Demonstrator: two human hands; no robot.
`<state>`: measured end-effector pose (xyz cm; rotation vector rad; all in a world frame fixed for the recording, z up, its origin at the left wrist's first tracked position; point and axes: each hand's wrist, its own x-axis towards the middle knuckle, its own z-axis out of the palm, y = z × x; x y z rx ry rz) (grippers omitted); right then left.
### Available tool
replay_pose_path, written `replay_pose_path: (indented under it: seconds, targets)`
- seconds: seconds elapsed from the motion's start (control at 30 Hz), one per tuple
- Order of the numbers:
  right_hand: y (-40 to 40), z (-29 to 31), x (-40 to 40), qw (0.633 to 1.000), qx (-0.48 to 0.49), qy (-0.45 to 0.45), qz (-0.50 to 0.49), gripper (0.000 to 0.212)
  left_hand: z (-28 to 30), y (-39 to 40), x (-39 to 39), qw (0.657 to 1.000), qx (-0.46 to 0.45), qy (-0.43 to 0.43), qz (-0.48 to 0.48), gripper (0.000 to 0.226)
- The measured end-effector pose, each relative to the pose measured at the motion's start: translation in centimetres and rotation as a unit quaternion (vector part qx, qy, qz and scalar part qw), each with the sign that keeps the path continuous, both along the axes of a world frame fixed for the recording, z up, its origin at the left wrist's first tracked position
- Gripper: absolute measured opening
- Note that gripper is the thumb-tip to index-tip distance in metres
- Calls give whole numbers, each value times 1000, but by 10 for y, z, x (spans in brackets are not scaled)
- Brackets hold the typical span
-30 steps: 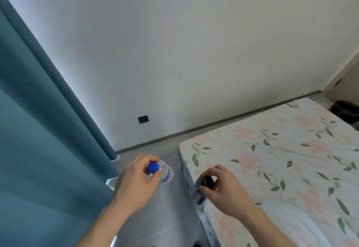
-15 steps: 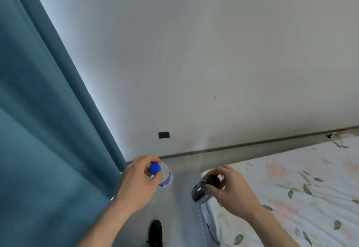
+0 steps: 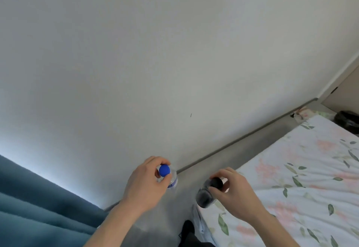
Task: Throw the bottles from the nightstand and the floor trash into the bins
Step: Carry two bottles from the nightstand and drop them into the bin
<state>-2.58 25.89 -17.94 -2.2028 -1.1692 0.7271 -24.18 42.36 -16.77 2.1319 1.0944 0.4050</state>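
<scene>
bedroom | floral-sheeted bed (image 3: 303, 178) | teal curtain (image 3: 38, 208) | white wall (image 3: 174, 52)

Clear blue-capped bottle (image 3: 168, 177), dark black-capped bottle (image 3: 207, 195), both held aloft.

clear bottle (image 3: 172, 180) body mostly behind left fingers, black bin (image 3: 347, 120) cut by right edge, shoe (image 3: 188, 227) blurred
</scene>
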Motion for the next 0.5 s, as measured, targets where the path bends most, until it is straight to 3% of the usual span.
replay_pose_path:
  seconds: [0.5]
  targets:
    - [140,12,119,996,12,27,-79,15,8,147,148,993,19,20,-112,19]
